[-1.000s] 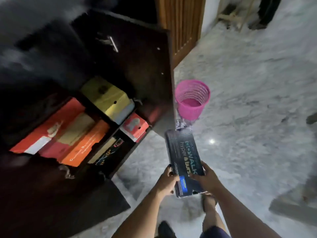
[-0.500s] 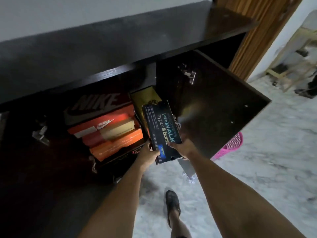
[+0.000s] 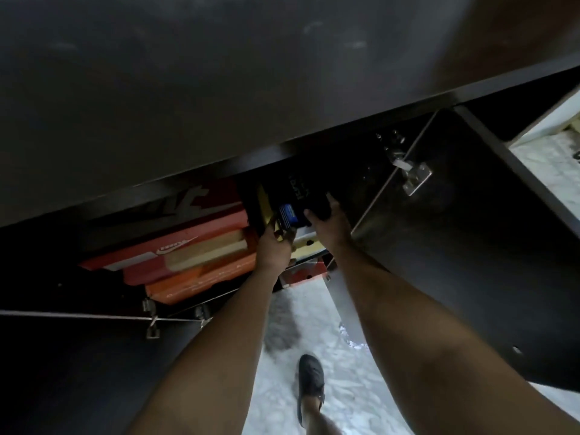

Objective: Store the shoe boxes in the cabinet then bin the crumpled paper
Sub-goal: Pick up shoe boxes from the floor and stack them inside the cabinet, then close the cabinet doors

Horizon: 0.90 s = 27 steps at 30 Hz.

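A black shoe box [image 3: 293, 200] with a blue label sits partly inside the dark cabinet [image 3: 219, 98], in its right compartment on top of a yellow box [image 3: 303, 246]. My left hand [image 3: 276, 243] grips the box's near left corner. My right hand [image 3: 329, 224] presses on its near right end. The far half of the box is hidden under the cabinet top. In the left compartment lies a stack of red and orange shoe boxes [image 3: 194, 255]. The crumpled paper and the bin are out of view.
The cabinet's right door [image 3: 455, 246] stands open beside my right arm, with a metal hinge [image 3: 411, 177] on it. The left door [image 3: 78, 356] hangs open at lower left. White marble floor [image 3: 351, 387] and my shoe [image 3: 310, 378] show below.
The black box has gone from in front of the cabinet into the right compartment, on top of the yellow box. Both arms have stretched forward, and the view has moved closer and lower.
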Each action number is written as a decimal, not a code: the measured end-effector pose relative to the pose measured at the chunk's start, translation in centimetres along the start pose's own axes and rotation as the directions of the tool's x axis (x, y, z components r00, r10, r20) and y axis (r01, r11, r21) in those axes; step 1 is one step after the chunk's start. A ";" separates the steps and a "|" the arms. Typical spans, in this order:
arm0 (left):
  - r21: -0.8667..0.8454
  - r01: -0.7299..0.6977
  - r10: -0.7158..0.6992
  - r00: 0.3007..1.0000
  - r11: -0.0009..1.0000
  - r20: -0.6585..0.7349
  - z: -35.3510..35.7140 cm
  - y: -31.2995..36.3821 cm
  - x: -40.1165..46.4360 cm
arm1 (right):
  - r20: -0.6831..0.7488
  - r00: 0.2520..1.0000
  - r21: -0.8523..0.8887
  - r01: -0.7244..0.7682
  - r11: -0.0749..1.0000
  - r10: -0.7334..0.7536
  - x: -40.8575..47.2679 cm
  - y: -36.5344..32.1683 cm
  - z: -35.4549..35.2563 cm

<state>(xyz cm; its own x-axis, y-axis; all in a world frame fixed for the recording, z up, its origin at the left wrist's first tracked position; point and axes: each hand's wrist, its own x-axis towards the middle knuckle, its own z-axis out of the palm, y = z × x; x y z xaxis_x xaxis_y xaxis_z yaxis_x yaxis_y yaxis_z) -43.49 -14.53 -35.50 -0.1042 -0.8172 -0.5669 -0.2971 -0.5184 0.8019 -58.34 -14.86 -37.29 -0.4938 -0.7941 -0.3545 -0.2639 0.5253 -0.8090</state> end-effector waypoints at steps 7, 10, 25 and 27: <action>0.194 -0.016 0.015 1.000 0.981 0.006 -1.4 0.0 -1.8 | -0.104 0.992 -0.120 -0.081 0.989 0.069 -2.2 -2.8 -0.1; 0.309 -0.046 0.030 0.998 0.950 0.055 -3.0 -1.4 -4.5 | -0.201 0.974 -0.115 -0.132 0.985 0.108 -6.1 -3.4 -0.3; 0.731 -0.496 0.491 0.834 0.469 0.252 -19.0 3.2 -27.0 | -0.303 0.949 0.016 0.099 0.995 -0.089 -38.2 -7.6 2.6; 0.752 -0.546 0.597 0.759 0.368 0.259 -20.7 5.9 -29.1 | -0.297 0.941 0.009 0.173 0.985 -0.162 -41.1 -10.0 3.4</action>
<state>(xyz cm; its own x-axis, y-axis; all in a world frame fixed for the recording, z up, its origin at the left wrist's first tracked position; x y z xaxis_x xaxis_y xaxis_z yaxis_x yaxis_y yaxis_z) -22.61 1.01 -10.36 -0.5026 -0.8645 -0.0007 -0.7665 0.4452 0.4629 -32.57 11.50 -16.26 -0.6680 -0.7415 -0.0628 -0.3380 0.3775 -0.8621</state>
